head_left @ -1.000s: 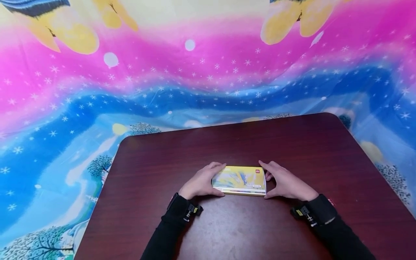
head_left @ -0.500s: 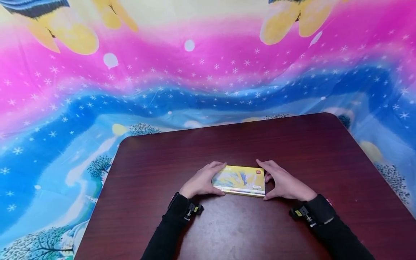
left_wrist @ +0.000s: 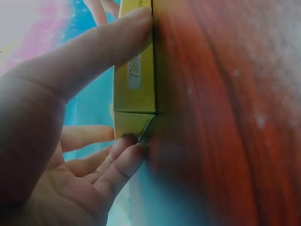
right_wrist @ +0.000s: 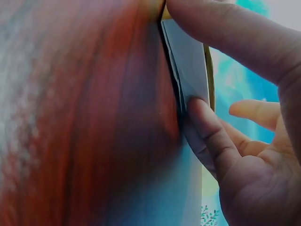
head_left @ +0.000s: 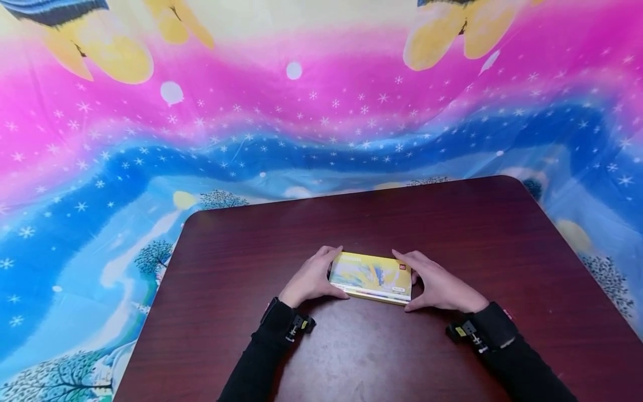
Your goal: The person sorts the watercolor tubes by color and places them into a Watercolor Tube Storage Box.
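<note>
A flat yellow box [head_left: 372,274] with a painted picture on its top lies between both hands on the dark red-brown table [head_left: 281,234]. My left hand [head_left: 310,279] grips its left end. In the left wrist view the thumb presses the box's long yellow side [left_wrist: 134,96], beside printed digits, while curled fingertips touch the short end. My right hand [head_left: 442,286] holds the other end. There, in the right wrist view, the thumb is at the near corner and a fingertip presses the pale end face [right_wrist: 186,61]. The box's underside is hidden.
Behind the table hangs a bright pink and blue cloth [head_left: 321,111] with snowflakes and trees. The table's far edge and rounded corners show in the head view. Black sleeves cover both forearms, and each wrist wears a small device.
The box has turned slightly, its left end moving away from the body. My left hand has gone slightly forward with it, and my right hand has shifted a little left and nearer.
</note>
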A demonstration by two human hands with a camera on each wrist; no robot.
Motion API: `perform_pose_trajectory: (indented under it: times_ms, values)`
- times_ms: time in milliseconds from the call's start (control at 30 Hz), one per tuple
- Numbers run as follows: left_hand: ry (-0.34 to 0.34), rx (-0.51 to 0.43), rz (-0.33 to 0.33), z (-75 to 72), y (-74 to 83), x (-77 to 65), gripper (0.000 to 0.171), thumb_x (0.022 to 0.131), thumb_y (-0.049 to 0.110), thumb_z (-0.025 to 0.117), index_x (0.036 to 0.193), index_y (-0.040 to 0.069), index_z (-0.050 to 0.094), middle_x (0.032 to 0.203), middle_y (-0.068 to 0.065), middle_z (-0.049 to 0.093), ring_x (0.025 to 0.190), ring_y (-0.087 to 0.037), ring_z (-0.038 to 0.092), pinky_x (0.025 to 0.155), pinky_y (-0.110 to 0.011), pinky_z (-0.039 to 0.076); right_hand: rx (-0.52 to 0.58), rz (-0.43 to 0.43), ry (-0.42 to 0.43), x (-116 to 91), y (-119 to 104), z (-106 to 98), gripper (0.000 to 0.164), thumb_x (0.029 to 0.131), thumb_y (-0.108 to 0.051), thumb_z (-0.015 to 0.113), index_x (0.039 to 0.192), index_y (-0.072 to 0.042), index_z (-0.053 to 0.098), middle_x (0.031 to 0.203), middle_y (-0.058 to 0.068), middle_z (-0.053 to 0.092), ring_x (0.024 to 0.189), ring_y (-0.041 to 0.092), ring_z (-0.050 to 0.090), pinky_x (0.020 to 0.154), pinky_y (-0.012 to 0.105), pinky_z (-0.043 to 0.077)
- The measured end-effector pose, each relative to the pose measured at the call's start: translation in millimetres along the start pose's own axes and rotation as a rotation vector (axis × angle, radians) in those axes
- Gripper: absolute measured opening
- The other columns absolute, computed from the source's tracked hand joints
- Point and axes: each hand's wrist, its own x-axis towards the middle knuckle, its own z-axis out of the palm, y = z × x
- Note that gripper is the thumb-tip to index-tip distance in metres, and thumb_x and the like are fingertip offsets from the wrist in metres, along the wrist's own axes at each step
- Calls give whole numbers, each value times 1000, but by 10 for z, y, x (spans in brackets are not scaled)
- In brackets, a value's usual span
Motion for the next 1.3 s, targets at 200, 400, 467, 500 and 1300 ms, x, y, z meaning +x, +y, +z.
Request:
perform_pose_trajectory:
  times_ms: [200, 400, 467, 500, 1300]
  values:
    - [-19, 1, 16, 3, 8, -2, 114, 74, 47, 93, 163, 8, 32, 156, -11, 44, 133, -23, 54, 109, -39, 49, -24, 27, -3, 6, -20, 14, 120, 68, -22, 99, 164, -11, 29, 134, 4, 45, 90, 12, 50, 73, 21, 47]
    - [-26, 4, 15, 4, 22, -3, 113, 76, 45, 92, 163, 8, 31, 157, -11, 42, 137, -25, 52, 111, -40, 48, -31, 32, -1, 3, -19, 30, 119, 68, -21, 99, 164, -10, 30, 133, 4, 45, 90, 12, 49, 71, 21, 46]
    - [-27, 1, 13, 4, 24, -1, 113, 76, 45, 93, 163, 8, 31, 157, -11, 42, 137, -25, 52, 111, -40, 47, -31, 32, -1, 1, -24, 32, 118, 68, -21, 99, 163, -9, 31, 133, 3, 45, 90, 12, 49, 71, 21, 46]
    - [-26, 3, 13, 4, 23, 1, 113, 76, 45, 93, 163, 8, 32, 157, -11, 42, 136, -24, 52, 111, -40, 47, -34, 32, -2, 3, -26, 34, 118, 68, -21, 99, 163, -9, 31, 133, 3, 45, 90, 12, 49, 71, 21, 46]
    - [32, 85, -74, 2, 38, -61, 111, 77, 56, 87, 161, 7, 35, 153, -14, 44, 126, -28, 59, 105, -43, 51, -104, -8, 2, 232, 36, -55, 106, 76, -15, 93, 162, -5, 32, 154, 13, 43, 99, 17, 53, 78, 25, 50]
